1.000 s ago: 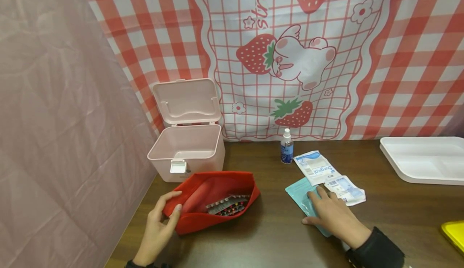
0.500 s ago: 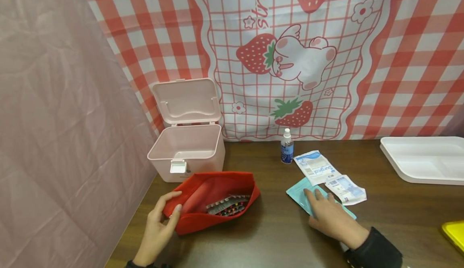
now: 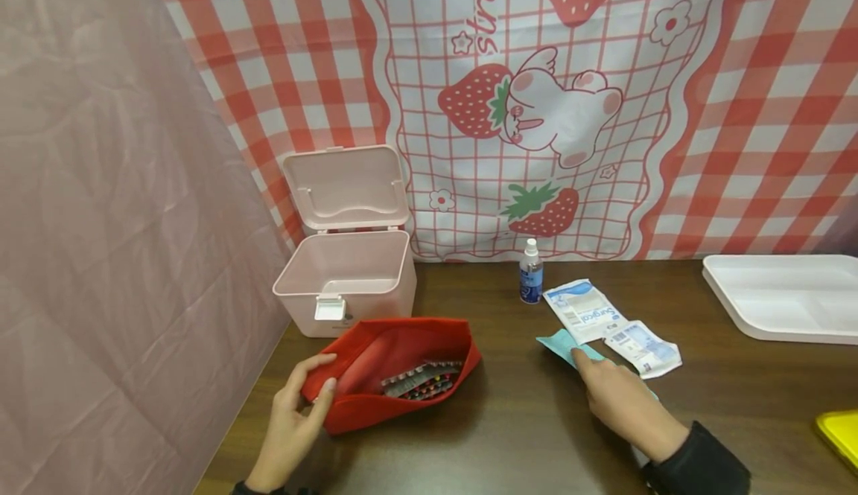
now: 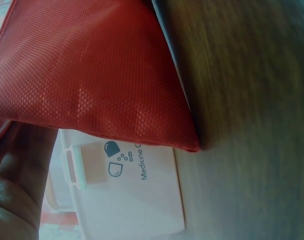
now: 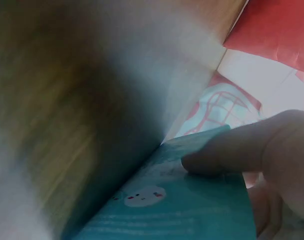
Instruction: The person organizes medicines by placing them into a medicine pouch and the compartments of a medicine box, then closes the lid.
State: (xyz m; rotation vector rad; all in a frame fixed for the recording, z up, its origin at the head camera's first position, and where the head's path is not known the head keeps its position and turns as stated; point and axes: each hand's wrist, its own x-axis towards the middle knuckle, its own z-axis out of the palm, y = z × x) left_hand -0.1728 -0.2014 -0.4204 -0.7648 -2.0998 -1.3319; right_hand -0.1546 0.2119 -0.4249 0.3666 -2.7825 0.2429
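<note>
My left hand (image 3: 293, 422) pinches the left end of a red fabric pouch (image 3: 375, 414), thumb on the near side and fingers behind. The pouch's mouth gapes upward, and blister packs of pills (image 3: 424, 380) lie inside. In the left wrist view the pouch's woven side (image 4: 87, 75) fills the upper left. My right hand (image 3: 623, 406) pinches a flat teal packet (image 3: 561, 345), its thumb pressed on the printed face (image 5: 206, 200) in the right wrist view. The packet is tilted up from the table, and the hand covers much of it in the head view.
Behind the pouch stands a pink medicine box (image 3: 375, 307) with its lid raised. A small spray bottle (image 3: 531, 275) and two white packets, one a surgical packet (image 3: 585, 309) and a smaller packet (image 3: 643, 348), lie near the right hand. Further right are a white tray (image 3: 757, 324) and a yellow object (image 3: 841, 435).
The right hand has gone from lying over the flat teal packet to pinching it, turning it and tilting it up. The left hand and pouch have stayed put.
</note>
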